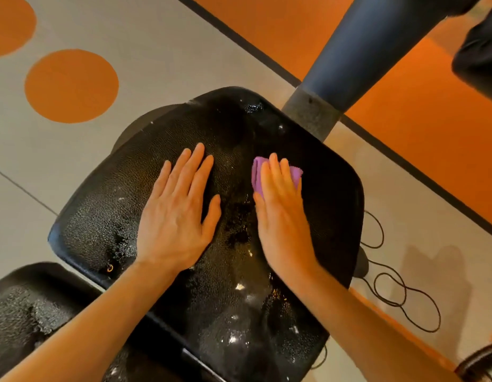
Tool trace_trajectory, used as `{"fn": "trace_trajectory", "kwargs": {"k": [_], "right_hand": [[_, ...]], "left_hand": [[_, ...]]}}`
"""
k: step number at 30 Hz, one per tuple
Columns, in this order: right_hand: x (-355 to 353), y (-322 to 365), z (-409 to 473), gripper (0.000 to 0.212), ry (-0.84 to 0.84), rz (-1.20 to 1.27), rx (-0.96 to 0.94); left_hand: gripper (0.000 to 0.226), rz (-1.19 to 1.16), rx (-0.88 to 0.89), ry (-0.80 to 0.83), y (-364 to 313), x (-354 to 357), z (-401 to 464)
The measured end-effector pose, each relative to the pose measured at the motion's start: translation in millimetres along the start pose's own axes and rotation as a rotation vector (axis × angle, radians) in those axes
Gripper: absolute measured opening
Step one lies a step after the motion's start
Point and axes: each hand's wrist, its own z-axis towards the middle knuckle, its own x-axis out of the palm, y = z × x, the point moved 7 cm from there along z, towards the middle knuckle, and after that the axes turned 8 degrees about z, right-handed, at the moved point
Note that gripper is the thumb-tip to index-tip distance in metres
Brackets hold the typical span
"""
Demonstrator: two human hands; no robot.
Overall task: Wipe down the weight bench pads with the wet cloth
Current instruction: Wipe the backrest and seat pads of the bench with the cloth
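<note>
On the wet black seat pad (322, 194), the right hand (280, 205) presses the purple cloth (294, 172) flat under straight fingers for wiping, while the left hand (178, 213), fingers spread, braces just beside it.

The light is warm and quite bright, and it makes small white glare spots on the wet black pad (308, 216). The edges bend from the wide lens, and the upper right corner is blurred.

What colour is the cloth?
Purple; the cloth shows best in the head view, under the right hand.
</note>
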Motion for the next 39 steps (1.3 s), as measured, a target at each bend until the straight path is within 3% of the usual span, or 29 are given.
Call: {"fn": "trace_trajectory", "kwargs": {"k": [2,6,8,10,12,16,19,22,29,35,39], "right_hand": [[-3.0,-20.3,26.3,0.049,0.018,-0.031,-0.046],[-24.0,-51.6,99.4,0.045,-0.221,-0.06,0.306],[-16.2,-23.8,67.2,0.046,-0.216,-0.032,0.195],[-4.8,0.4,12.9,0.048,-0.066,0.006,0.007],[-5.9,-4.8,12.7,0.048,0.033,0.019,-0.072],[-17.3,-26.8,114.2,0.053,-0.1,0.069,0.077],[-21.9,-35.6,88.9,0.045,0.031,0.029,-0.117],[-42.9,-58.0,22.7,0.049,0.123,0.068,-0.112],[-9.8,-24.1,143.8,0.037,-0.001,0.113,-0.12],[-34.2,-55.9,44.7,0.047,0.052,0.054,-0.12],[-4.1,-2.9,148.4,0.044,0.03,0.107,-0.119]], "left_hand": [[0.062,-0.001,0.002,0.005,-0.3,0.9,0.1],[0.062,0.007,0.006,-0.001,0.0,1.7,0.3],[0.062,0.014,0.006,0.009,-0.5,1.9,0.4],[0.062,0.015,-0.001,0.021,0.6,1.8,0.5],[0.062,0.016,-0.003,0.026,0.5,1.5,1.0],[0.062,0.021,-0.002,0.014,0.3,2.1,0.4],[0.062,0.018,0.0,0.017,0.0,2.1,0.7],[0.062,0.023,-0.01,0.028,1.0,2.0,0.8],[0.061,0.018,-0.018,0.011,-1.6,0.3,0.7],[0.062,0.013,-0.036,0.017,-0.5,0.0,1.2],[0.062,0.007,-0.031,0.016,-1.5,0.1,1.3]]}}
